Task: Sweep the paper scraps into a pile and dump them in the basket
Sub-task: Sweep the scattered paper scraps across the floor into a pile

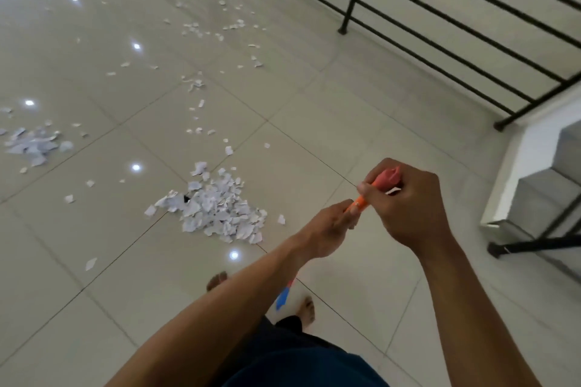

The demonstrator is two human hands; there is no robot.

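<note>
Both hands clamped on an orange broom handle (359,205).
Right hand (408,201) curls round its top, left hand (327,229) grips just below; the pile of paper scraps (217,210) lies on the floor (314,110) nearby.

R hand (408,207) grips top of orange broom handle (360,205), L hand (327,228) holds it just below. Big scrap pile (220,210) at hands' 9 o'clock, smaller pile (31,144) farther at 10; railing (440,18) at 1.
</note>
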